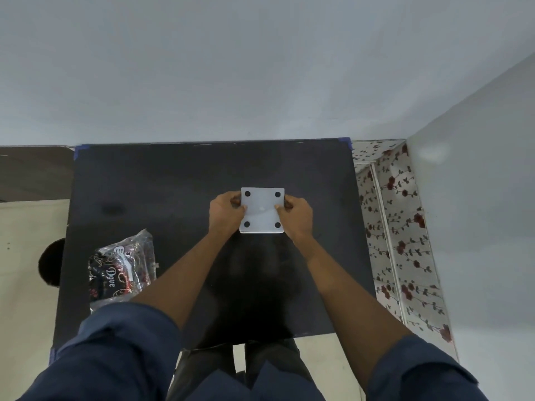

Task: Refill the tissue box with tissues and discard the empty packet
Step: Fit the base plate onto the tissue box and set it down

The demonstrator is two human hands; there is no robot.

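A square white tissue box [262, 210] stands upside down on the black table [179, 198]; its flat underside faces me, with a black round foot in each corner. My left hand [225, 212] grips its left side and my right hand [296, 215] grips its right side, thumbs resting on the panel. A crumpled clear-and-black tissue packet [121, 269] printed with "Dove" lies at the table's front left, apart from both hands. Whether tissues remain inside the packet cannot be told.
The table's back edge meets a plain grey wall. A floral-patterned surface [402, 233] runs along the right side. A dark round object [52, 261] sits on the pale floor left of the table. My legs show below the table's front edge.
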